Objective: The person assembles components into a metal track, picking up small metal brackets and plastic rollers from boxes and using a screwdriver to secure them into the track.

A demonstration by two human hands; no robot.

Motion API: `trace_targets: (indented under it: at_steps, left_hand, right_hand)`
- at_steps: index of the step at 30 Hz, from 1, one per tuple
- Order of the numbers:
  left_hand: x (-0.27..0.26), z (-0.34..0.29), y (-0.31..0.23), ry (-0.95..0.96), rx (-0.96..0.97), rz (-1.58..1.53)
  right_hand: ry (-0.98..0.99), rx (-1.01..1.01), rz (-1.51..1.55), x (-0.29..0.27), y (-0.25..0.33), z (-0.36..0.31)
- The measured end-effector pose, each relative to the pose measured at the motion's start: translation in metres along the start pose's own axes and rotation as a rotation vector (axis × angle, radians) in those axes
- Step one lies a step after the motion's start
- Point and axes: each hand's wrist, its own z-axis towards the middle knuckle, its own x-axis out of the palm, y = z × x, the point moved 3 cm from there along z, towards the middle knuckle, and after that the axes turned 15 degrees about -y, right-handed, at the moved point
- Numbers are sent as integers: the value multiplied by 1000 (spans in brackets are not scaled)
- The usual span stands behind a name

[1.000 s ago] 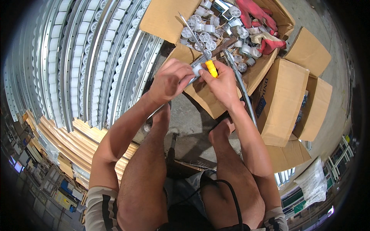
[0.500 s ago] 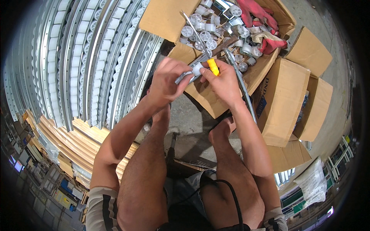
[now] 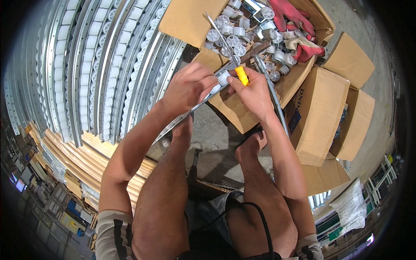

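My right hand (image 3: 252,90) is closed round the yellow handle of a screwdriver (image 3: 242,76), its long thin shaft pointing up and left over the box. Beside its thumb is a white roller wheel (image 3: 223,78), seated at a narrow metal rail (image 3: 184,116). The rail slants from the lower left, below my left hand, up toward the box. My left hand (image 3: 189,86) is curled, its fingertips at a second white roller (image 3: 215,89) on the rail. Whatever those fingers pinch is hidden.
An open cardboard box (image 3: 236,110) holds many loose rollers, a hammer-like tool (image 3: 255,52) and red gloves (image 3: 294,17). A metal bar (image 3: 272,93) leans on it. Roller tracks (image 3: 93,65) stand at left, above wooden strips (image 3: 97,151). More cartons (image 3: 320,115) stand at right.
My left hand has turned and its fingers have curled in. The rail now shows stretching to the lower left below it. My right hand has hardly moved and keeps the screwdriver.
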Motion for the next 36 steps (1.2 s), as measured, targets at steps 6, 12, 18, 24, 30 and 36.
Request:
trace_targets:
  at_steps: [6,12,18,24,30,36]
  left_hand:
    - [3,2,-7,24,-7,8]
    - [6,-2,-2,30,24,-23]
    - [6,-3,-3,10,23,-8]
    - [10,-11,-1,-106,50,-68]
    - [6,-15,-1,-233,-120,-73]
    - [1,-15,6,-257,-266,-7]
  right_hand:
    - [-12,-66,4,1,-10,4]
    - [-26,-73,-13,1,-13,4]
    - [-32,-93,-20,1,-13,4]
    - [-18,-72,2,3,-16,6]
    - [-66,-92,-9,2,-6,-4]
    - [-166,-325,-237,7,11,-19]
